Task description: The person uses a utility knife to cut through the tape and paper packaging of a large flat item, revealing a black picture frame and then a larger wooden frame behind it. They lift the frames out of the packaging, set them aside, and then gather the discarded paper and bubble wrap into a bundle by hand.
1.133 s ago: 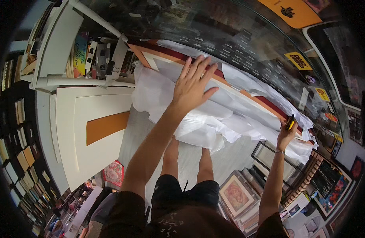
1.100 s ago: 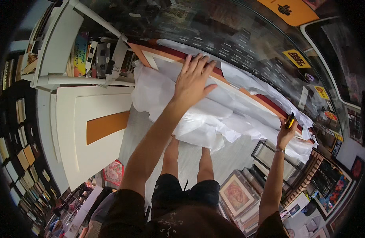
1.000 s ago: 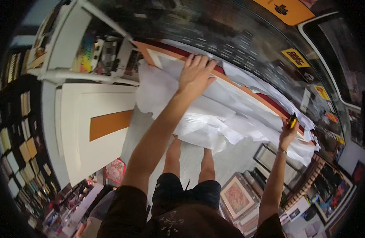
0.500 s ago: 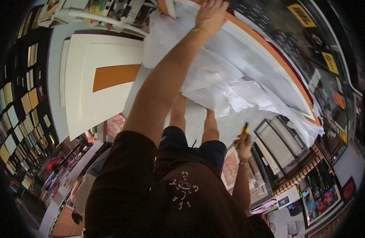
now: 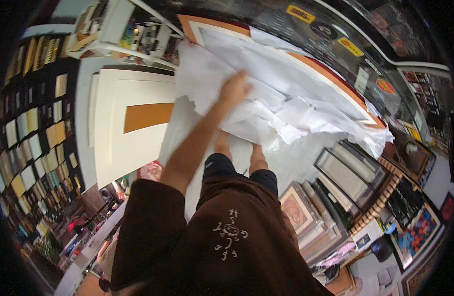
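My left hand [image 5: 234,91] is over the crumpled white paper [image 5: 266,123], blurred by motion, so its fingers do not show clearly. Whether it touches the paper I cannot tell. The paper lies over a large piece with a brown-orange border [image 5: 214,24] and a white inner edge, which slants from upper left to right in front of me. Torn, ragged paper edges hang down on my side. Of my right arm only a sliver of forearm [image 5: 289,230] shows beside my brown shirt; the right hand is hidden.
Cream boards [image 5: 111,98] with an orange-brown rectangle [image 5: 148,117] stand at left, before a wall of frame samples [image 5: 34,143]. Framed pictures [image 5: 311,224] lean at right, near a dark rack [image 5: 343,172]. A black stickered surface [image 5: 271,22] lies beyond the paper.
My left hand has come back from the far edge of the bordered piece to above the paper. My right hand, which held a slim yellow-and-black tool, has dropped out of sight. The view has shifted.
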`<action>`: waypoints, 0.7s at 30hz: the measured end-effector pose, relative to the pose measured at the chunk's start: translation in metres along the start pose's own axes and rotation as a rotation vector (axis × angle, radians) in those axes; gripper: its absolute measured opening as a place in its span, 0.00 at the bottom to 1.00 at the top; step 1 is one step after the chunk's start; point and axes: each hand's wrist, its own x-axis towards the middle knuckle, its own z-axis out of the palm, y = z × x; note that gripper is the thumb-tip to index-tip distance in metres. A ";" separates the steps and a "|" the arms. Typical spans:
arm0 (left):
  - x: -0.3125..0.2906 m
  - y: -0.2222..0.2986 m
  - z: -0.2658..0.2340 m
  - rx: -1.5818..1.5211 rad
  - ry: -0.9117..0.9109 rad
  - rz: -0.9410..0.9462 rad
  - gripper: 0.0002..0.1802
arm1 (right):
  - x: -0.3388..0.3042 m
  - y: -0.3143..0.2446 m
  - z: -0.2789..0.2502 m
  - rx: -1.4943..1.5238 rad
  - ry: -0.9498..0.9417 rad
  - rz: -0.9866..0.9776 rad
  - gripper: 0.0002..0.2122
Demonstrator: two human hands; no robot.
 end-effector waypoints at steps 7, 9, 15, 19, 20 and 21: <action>-0.222 0.158 0.141 -0.345 -0.897 0.459 0.33 | -0.073 -0.058 -0.045 -0.012 -0.149 -0.188 0.21; -0.227 0.211 0.124 -0.232 -1.296 0.397 0.36 | -0.071 -0.068 -0.052 -0.018 -0.160 -0.246 0.21; -0.180 0.252 0.035 -0.281 -1.271 0.432 0.24 | -0.051 -0.087 -0.062 -0.022 -0.199 -0.412 0.23; -0.199 0.243 0.030 -0.244 -0.948 0.396 0.22 | -0.023 -0.088 -0.051 -0.016 -0.195 -0.533 0.24; -0.206 0.238 0.030 -0.058 -0.851 0.399 0.21 | -0.013 -0.086 -0.044 -0.102 -0.133 -0.545 0.26; -0.210 0.231 0.029 0.136 -0.790 0.410 0.21 | -0.004 -0.085 -0.037 -0.055 -0.180 -0.623 0.25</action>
